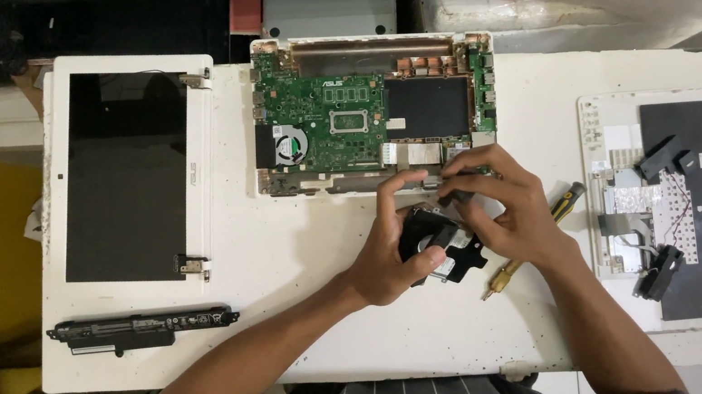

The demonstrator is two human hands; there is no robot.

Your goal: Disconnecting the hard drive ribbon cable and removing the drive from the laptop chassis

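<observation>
From the head camera, you have both hands low in front of the opened laptop base, whose green board and fan lie bare. Your left hand is curled around a black drive in its bracket, thumb under and fingers reaching up to its far edge. Your right hand is pinched on that same far edge, where a small flat connector or cable seems to sit; the exact part is hidden by your fingertips. The drive is lifted a little over the white table, just beside the front edge of the base.

The main risk, I think, is at that pinch. If you pull at an angle, the thin connector may bend or tear, because both hands press on one small place. The drive can also slip from your left hand and fall on the table, or on the bare board if you move it forward.

A yellow-handled screwdriver lies under your right wrist; your arm could roll it off the table. Loose screws, if there are any, I cannot see.

The screen lid, the long black battery and the keyboard cover lie well apart and look safe.
</observation>
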